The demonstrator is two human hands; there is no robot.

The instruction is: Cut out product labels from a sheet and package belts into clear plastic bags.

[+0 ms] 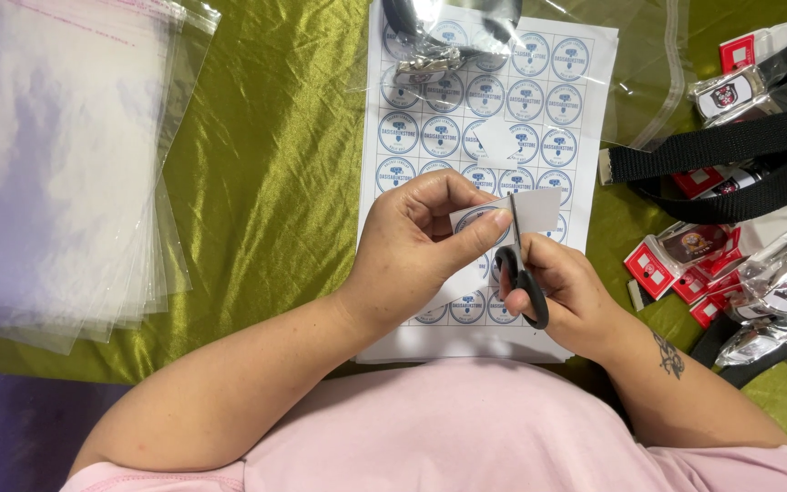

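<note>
Fingers first: the left hand (416, 241) has thumb and fingertips pinched tight on a small cut-out sticker piece (503, 217), holding it up off the table. The right hand (562, 292) is curled closed through the black loops of a pair of scissors (521, 273), with the blades pointing up and biting into the edge of that piece, right by the left thumb.

So this looks like the trimming step, snipping one round blue-and-white label free from its white surround. The next move probably calls for turning the piece a little with the left fingers while the blades follow the circle's edge, keeping the thumb out of the cut line.

Going outward: directly under both hands lies the sticker sheet (494, 137), rows of the same round labels, flat on a shiny olive-green cloth (275, 182). A clear bag with something metallic inside (434, 46) sits on the sheet's top end. Off to the left there's a stack of clear plastic bags (56, 164), well apart from the hands. On the right, black webbing belts (730, 150) and a heap of wrapped buckles with red tags (730, 273).
</note>
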